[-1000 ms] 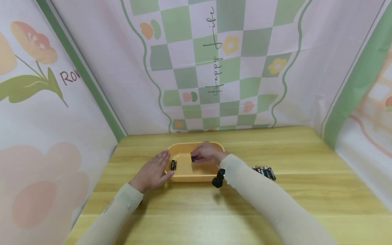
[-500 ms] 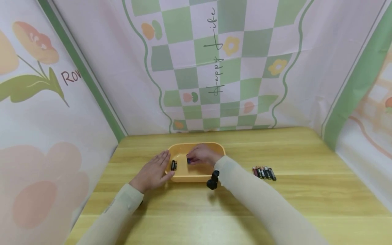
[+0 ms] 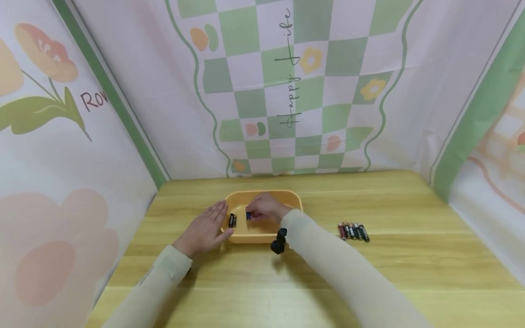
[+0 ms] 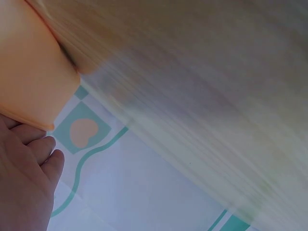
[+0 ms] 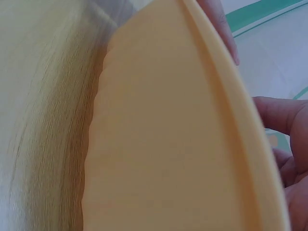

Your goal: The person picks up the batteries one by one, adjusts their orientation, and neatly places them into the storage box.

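A yellow-orange plastic basin point(image 3: 254, 238) sits on the table. My left hand point(image 3: 203, 231) rests against its left end, fingers straight; in the left wrist view the fingertips touch the basin's rim point(image 4: 29, 121). Inside, near that end, lie two dark batteries point(image 3: 232, 221) side by side. My right hand point(image 3: 265, 207) reaches into the basin and pinches a small dark blue battery point(image 3: 248, 215), held just right of the pair. In the right wrist view the basin's wall point(image 5: 159, 125) hides the battery and part of the right hand point(image 5: 291, 130).
To the right of the basin, several batteries point(image 3: 353, 231) lie in a row on the wooden table point(image 3: 262, 282). A patterned cloth point(image 3: 287, 91) hangs behind the table and at both sides. A black device point(image 3: 279, 241) is strapped at the right wrist.
My right hand has moved left inside the basin with the blue battery, closer to the pair. The left hand has stayed in place.
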`<action>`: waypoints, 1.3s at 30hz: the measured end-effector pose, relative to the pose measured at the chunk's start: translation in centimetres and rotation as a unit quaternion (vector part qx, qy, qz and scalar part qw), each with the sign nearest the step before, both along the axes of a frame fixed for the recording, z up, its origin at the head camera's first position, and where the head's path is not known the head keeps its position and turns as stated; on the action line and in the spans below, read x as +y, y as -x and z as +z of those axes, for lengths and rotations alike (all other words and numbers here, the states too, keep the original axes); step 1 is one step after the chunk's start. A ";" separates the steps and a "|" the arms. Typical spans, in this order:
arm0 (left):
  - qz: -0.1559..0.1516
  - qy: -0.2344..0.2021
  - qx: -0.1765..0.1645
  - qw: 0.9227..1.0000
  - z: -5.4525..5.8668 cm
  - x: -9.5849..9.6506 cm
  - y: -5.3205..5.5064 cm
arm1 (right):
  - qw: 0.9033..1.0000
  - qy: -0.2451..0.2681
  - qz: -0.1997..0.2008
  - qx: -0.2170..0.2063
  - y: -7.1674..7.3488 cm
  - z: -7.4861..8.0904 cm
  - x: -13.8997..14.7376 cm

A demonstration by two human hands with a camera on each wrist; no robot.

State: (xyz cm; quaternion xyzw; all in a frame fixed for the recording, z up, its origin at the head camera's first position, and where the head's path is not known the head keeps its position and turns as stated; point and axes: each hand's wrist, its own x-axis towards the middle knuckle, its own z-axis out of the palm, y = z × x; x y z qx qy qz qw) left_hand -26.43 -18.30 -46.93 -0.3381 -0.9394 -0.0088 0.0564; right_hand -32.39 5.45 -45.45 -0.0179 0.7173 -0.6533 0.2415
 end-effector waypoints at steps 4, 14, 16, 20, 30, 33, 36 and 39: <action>0.003 0.002 -0.003 1.000 -0.2 0.0 0.1 | 1.000 -0.004 0.001 0.001 0.0 -0.1 -0.4; 0.006 0.005 -0.004 1.000 -0.2 -0.1 0.3 | 0.999 -0.033 -0.002 -0.002 0.2 -0.2 -1.4; 0.006 0.005 -0.004 1.000 -0.2 -0.1 0.3 | 0.999 -0.038 -0.002 -0.005 0.3 -0.3 -1.6; 0.005 0.006 -0.004 1.000 -0.2 0.0 0.2 | 0.999 -0.043 -0.006 -0.012 0.5 -0.5 -1.9; 0.002 0.005 -0.001 1.000 -0.4 -0.1 0.2 | 0.997 -0.076 -0.020 -0.014 0.2 -0.4 -2.9; 0.002 0.005 -0.001 1.000 -0.3 -0.1 0.2 | 0.996 -0.082 -0.016 -0.020 0.0 -0.2 -3.3; 0.004 0.004 -0.003 1.000 -0.3 -0.1 0.2 | 0.995 -0.094 -0.021 -0.015 -0.1 -0.1 -3.5; 0.006 0.006 -0.005 1.000 -0.3 -0.1 0.2 | 0.994 -0.106 -0.025 -0.011 0.0 -0.2 -3.6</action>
